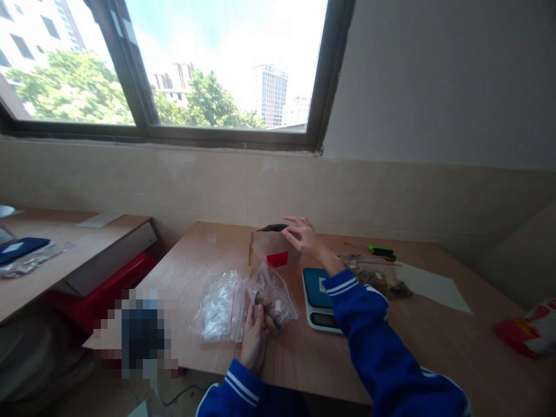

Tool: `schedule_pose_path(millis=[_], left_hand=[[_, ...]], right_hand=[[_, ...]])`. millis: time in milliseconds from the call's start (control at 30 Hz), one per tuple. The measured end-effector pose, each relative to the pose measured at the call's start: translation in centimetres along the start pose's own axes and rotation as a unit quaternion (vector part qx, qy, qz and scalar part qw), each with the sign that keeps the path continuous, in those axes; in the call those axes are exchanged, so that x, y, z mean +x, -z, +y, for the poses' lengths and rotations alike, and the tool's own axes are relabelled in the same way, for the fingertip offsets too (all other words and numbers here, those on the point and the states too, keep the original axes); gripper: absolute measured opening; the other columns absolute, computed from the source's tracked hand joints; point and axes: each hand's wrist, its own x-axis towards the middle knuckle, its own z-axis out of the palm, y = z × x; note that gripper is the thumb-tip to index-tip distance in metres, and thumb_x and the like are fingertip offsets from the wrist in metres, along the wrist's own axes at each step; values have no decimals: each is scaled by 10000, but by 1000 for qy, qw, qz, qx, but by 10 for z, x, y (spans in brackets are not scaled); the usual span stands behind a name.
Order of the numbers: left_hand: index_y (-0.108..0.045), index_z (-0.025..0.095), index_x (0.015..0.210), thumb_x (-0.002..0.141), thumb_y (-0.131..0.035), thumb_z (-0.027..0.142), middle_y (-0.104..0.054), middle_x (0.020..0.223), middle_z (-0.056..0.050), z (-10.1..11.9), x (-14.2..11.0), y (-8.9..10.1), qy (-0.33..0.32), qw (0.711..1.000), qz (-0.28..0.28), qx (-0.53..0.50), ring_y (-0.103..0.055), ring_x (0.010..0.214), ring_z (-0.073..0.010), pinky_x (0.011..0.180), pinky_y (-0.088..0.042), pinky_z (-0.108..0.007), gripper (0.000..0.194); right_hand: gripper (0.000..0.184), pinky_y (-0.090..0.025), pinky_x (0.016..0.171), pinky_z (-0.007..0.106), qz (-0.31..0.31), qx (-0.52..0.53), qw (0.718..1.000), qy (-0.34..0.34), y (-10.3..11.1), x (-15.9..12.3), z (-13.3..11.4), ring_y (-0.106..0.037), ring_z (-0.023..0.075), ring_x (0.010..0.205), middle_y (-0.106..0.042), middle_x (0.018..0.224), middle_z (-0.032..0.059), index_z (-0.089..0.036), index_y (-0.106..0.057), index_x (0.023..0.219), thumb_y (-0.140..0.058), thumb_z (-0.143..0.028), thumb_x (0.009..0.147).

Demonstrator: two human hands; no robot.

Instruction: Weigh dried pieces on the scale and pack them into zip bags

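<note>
My left hand (pixel 256 336) is closed around the lower part of a clear zip bag (pixel 281 289) with several brown, dried-looking pieces in it. At the mouth of a standing brown paper bag (pixel 263 248) with a red label is my right hand (pixel 304 236). Its fingers are stretched and apart at the bag's top right edge; I see nothing held in them. Left of the held bag lies a stack of clear zip bags (pixel 217 306). A white kitchen scale (pixel 318 289) with a blue top sits partly behind my right sleeve.
Filled clear bags (pixel 382 278) lie right of the scale, beside a white sheet (pixel 434 288). A screwdriver (pixel 377 250) lies behind them. A red-and-white package (pixel 527 330) is at the far right. Across a gap at left stands another table (pixel 87 237), with a red stool (pixel 113 284) in between.
</note>
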Motion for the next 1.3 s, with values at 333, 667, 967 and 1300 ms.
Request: schedule_pose_path(millis=[333, 667, 967, 1300], left_hand=[[-572, 290, 1232, 690, -762, 439, -698, 1108, -67, 4, -4, -5, 6, 1000, 0, -16, -664, 995, -194, 792, -525, -275, 594], [-651, 246, 1134, 657, -786, 429, -677, 1171, -69, 1, -1, -4, -6, 1000, 6, -4, -659, 973, -184, 703, -527, -220, 528], [-656, 216, 1103, 637, -793, 447, -720, 1055, -83, 3, -4, -6, -5, 1000, -7, 7, -667, 984, -209, 811, -528, -276, 537], [-707, 170, 1028, 629, -773, 506, -708, 1071, -105, -2, 2, 0, -12, 998, -44, 36, -658, 930, -202, 721, -512, -244, 526]], right_hand=[[181, -508, 734, 322, -99, 240, 961, -98, 6, -32, -45, -623, 175, 790, -653, 847, 45, -190, -631, 856, -456, -228, 877], [187, -516, 739, 309, -303, 139, 939, -81, -56, -78, -42, -658, 221, 802, -715, 888, 66, -178, -682, 882, -684, -128, 702], [98, -507, 779, 282, -248, 147, 953, -89, -63, -80, -43, -665, 193, 830, -722, 895, 72, -155, -717, 861, -637, -176, 808], [193, -503, 846, 305, -270, 183, 942, -83, -62, -87, -45, -659, 211, 919, -711, 982, 82, -142, -700, 918, -704, -105, 729]])
